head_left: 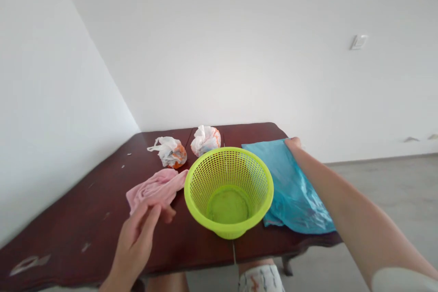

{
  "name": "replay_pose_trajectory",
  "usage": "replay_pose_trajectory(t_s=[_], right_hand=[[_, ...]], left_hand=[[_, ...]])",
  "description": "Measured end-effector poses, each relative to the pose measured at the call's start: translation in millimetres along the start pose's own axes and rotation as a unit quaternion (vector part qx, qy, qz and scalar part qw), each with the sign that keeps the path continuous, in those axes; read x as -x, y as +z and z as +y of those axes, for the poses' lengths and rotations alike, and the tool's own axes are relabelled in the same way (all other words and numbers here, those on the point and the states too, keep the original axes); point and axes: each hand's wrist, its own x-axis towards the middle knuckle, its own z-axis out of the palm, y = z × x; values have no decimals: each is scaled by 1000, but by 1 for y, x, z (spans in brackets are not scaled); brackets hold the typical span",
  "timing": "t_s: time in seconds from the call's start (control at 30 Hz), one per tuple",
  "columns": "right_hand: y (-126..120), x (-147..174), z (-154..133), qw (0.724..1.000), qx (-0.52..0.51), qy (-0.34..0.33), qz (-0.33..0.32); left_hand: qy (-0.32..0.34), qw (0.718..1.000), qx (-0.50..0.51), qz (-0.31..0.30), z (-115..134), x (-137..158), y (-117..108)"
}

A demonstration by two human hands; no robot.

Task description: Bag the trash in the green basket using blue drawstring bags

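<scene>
A lime-green plastic basket [192,205] with mesh sides stands upright on the dark red table, with nothing in it. My left hand [138,232] hovers beside it on the left, fingers loosely bent, thumb apart from them and nothing held. Just beyond those fingers lies a crumpled pink cloth [155,186], partly covered by the hand. To the right of the basket a shiny blue plastic bag [294,191] is spread flat. My right hand [293,143] grips the bag's far right corner, its fingertips mostly hidden.
Behind the basket sit two crumpled white-and-orange plastic bags, a left bag [171,152] and a right bag [205,139]. White walls meet the table [102,205] at its left and back. A light switch [359,42] is on the back wall.
</scene>
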Motion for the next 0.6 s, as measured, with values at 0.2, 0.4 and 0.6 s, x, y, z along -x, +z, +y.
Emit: replay_pose_trajectory(t_s=[0.2, 0.4, 0.6], right_hand=[[12, 0, -16, 995, -73, -19, -68], [-44, 15, 25, 998, -7, 3, -58], [-62, 39, 51, 985, 57, 26, -163]], left_hand=[[-89, 988, -106, -69, -124, 76, 1], [-21, 983, -180, -12, -130, 98, 22], [45, 976, -213, 15, -134, 96, 31]])
